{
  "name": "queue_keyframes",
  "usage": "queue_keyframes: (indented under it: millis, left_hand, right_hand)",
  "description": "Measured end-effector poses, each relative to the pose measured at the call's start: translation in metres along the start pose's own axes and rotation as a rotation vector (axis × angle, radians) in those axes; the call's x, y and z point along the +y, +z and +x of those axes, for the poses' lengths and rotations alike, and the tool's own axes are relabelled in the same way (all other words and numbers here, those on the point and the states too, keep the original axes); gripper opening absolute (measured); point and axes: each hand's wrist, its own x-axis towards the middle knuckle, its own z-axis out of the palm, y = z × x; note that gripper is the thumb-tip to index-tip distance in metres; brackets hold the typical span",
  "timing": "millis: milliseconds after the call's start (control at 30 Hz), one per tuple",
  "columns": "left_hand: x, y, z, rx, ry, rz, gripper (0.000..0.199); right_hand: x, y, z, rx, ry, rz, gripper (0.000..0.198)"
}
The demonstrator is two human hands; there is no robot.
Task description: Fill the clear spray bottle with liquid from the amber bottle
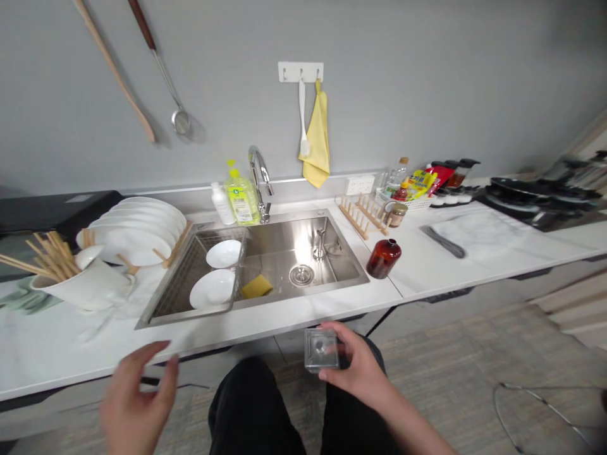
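Pinching clear, square-based container (pixel 317 358): right hand (pixel 355 365), before white marbled table (pixel 294 311). Left hand (pixel 138 397): spread, blurred.

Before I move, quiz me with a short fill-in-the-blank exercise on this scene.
The clear square container is in the grip of the right hand, while the left hand holds ____.
The wire basket in the sink contains ____ white bowls.
The towel hanging from the hook rail is ____.
The amber bottle stands on the countertop to the ____ of the sink.

Missing words: nothing; two; yellow; right.
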Motion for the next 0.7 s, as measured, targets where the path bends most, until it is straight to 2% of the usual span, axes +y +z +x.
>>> queue_keyframes:
  millis: [67, 100, 200, 267, 400, 533, 633, 700]
  left_hand:
    - [0.049, 0.032, -0.028, -0.183, -0.039, -0.24, 0.034]
    - [0.071, 0.047, -0.04, -0.293, -0.104, -0.36, 0.041]
    - [0.122, 0.078, -0.066, -0.609, -0.237, -0.652, 0.082]
    - [0.144, 0.089, -0.073, -0.73, -0.301, -0.759, 0.099]
    - [0.165, 0.095, -0.073, -0.792, -0.371, -0.826, 0.098]
    - [0.165, 0.097, -0.077, -0.767, -0.389, -0.866, 0.093]
    - [0.158, 0.097, -0.082, -0.717, -0.442, -0.905, 0.096]
    - [0.153, 0.095, -0.083, -0.668, -0.485, -0.928, 0.096]
  right_hand:
    - [-0.005, 0.003, 0.001, -0.032, 0.0, 0.012, 0.081]
    - [-0.008, 0.006, 0.002, -0.045, -0.002, 0.014, 0.082]
    - [-0.02, 0.015, 0.002, -0.074, -0.036, 0.026, 0.084]
    - [-0.028, 0.022, 0.002, -0.095, -0.079, 0.053, 0.086]
    - [-0.04, 0.033, -0.002, -0.123, -0.111, 0.097, 0.085]
    - [-0.042, 0.032, -0.009, -0.149, -0.098, 0.051, 0.093]
    - [-0.038, 0.017, -0.009, -0.188, -0.108, 0.003, 0.103]
    - [-0.033, -0.004, -0.002, -0.084, -0.157, -0.037, 0.093]
